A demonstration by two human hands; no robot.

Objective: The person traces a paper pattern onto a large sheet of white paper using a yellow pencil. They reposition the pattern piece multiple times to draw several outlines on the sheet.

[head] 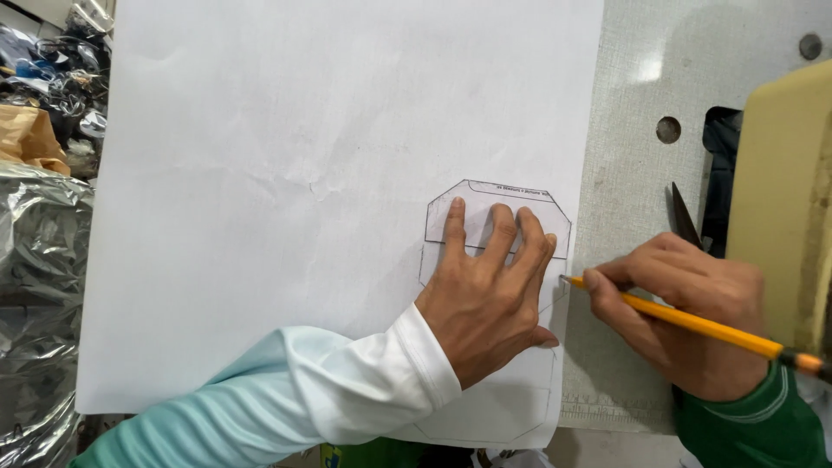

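We press the paper template (497, 227) flat with our left hand (485, 303), fingers spread, while our right hand (685, 312) pinches the yellow pencil (693, 325); best keep its tip tight against the template's edge.

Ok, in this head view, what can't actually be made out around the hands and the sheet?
- Lower part of the paper template: covered by the left hand.
- Pencil tip on the white sheet: too small to judge contact.
- Scissors: only a blade tip shows behind the right hand.
- Print along the template's top edge: too small.
- Cream machine body: cut off by the right edge.
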